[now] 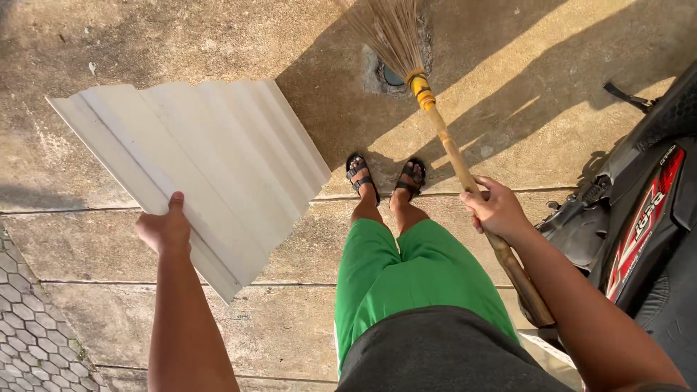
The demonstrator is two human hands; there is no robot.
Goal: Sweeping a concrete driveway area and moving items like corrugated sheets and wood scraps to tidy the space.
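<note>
A person stands on a sunlit concrete pavement [94,239], seen from above, with both hands occupied. The left hand [165,226] is closed on the near edge of a white corrugated sheet [203,167], thumb pressed on top, and holds the ribbed panel out flat over the ground to the person's left, its far corner reaching toward the upper left of the view. The right hand [496,210] is wrapped around the wooden handle of a broom [450,152], gripping it about midway; the handle slants up and away from the body, past a yellow binding, to a fan of straw bristles that touches the pavement beside a small round drain hole [392,75] ahead of the feet. The person wears green shorts [406,268] and black sandals [385,178], feet set together just behind a seam in the concrete. A parked motorcycle [646,218], black with a red panel, stands close by on the right, near the lower end of the broom handle. A patch of hexagonal paving [33,319] shows at the lower left.
</note>
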